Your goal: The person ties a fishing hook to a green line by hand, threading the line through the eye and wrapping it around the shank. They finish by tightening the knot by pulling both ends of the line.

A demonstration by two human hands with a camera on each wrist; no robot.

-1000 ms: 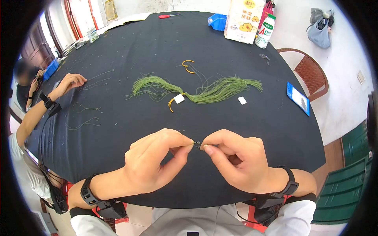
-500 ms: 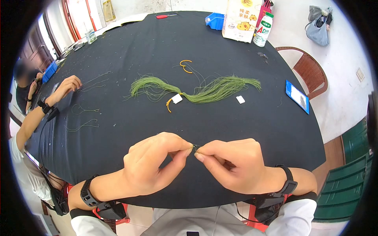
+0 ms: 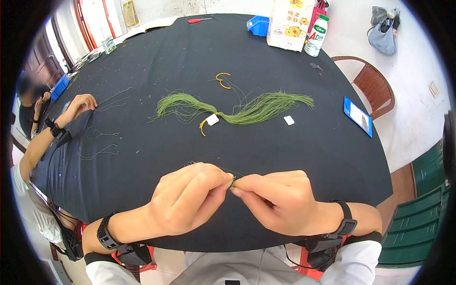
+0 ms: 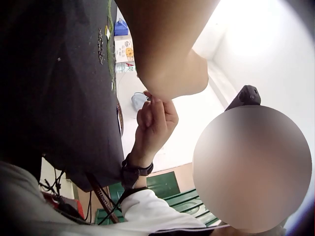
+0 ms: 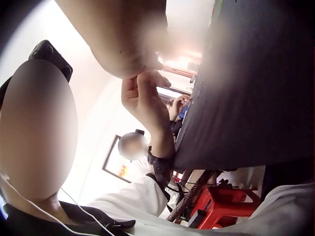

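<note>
Both hands meet fingertip to fingertip over the near side of the black-covered table (image 3: 156, 142). My left hand (image 3: 190, 197) pinches a thin dark green thread (image 3: 230, 171) between thumb and forefinger. From the right, my right hand (image 3: 278, 199) pinches at the same spot, its thumb and forefinger against the left fingertips. Most of the thread is hidden by the fingers; a fine length shows behind them. Beyond the hands lies a bundle of green threads (image 3: 266, 108), gathered at its middle. In both wrist views the wearing hand's own fingertips are mostly hidden.
White square pieces (image 3: 289, 120) and yellow curved pieces (image 3: 223, 80) lie by the bundle. Loose threads (image 3: 102, 152) lie at left, near another person's hand (image 3: 80, 105). A tissue pack (image 3: 287, 26), bottle (image 3: 317, 35) and blue bin (image 3: 259, 25) stand at the back; a blue packet (image 3: 358, 116) lies right.
My fingertips have come together, the right hand moving slightly left and down. A fine thread now shows behind them. The other person's hand has shifted a little at left.
</note>
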